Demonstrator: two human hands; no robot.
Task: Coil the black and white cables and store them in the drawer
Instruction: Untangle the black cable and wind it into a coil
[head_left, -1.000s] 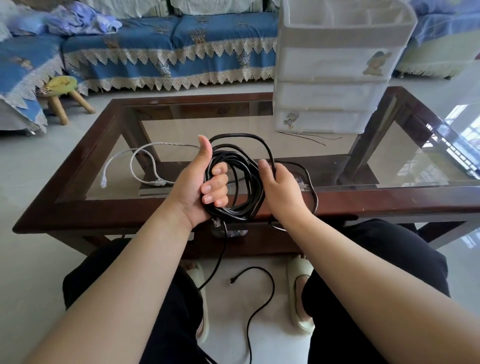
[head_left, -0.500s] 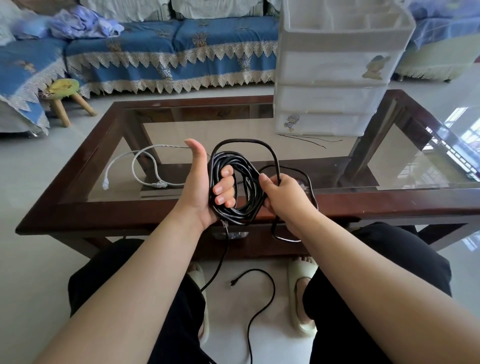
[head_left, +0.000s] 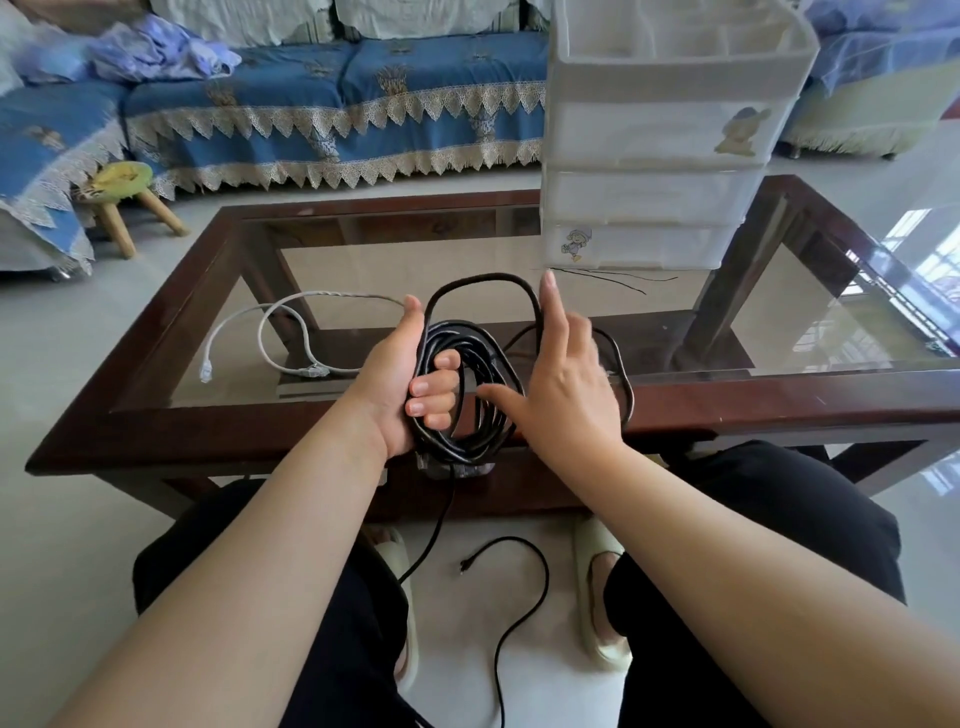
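My left hand (head_left: 402, 382) grips the coiled black cable (head_left: 483, 358) above the table's near edge, fingers curled through the loops. One larger loop stands up above the bundle. My right hand (head_left: 563, 387) is beside the coil with straight, spread fingers, its index finger along the tall loop's right side. The cable's free tail hangs down to the floor and ends in a plug (head_left: 464, 567) between my feet. The white cable (head_left: 291, 332) lies loose on the glass at the left. The white plastic drawer unit (head_left: 660, 156) stands at the table's back right, its drawers closed.
The glass-topped table has a dark wooden frame (head_left: 779, 395). A blue sofa (head_left: 332, 98) runs along the back, with a small wooden stool (head_left: 127, 200) at the left. A thin black wire (head_left: 613, 275) lies on the glass before the drawer unit.
My right hand has let go of the black cable and opened, its fingers now spread beside the coil. A further loop has been laid onto the bundle in my left hand.
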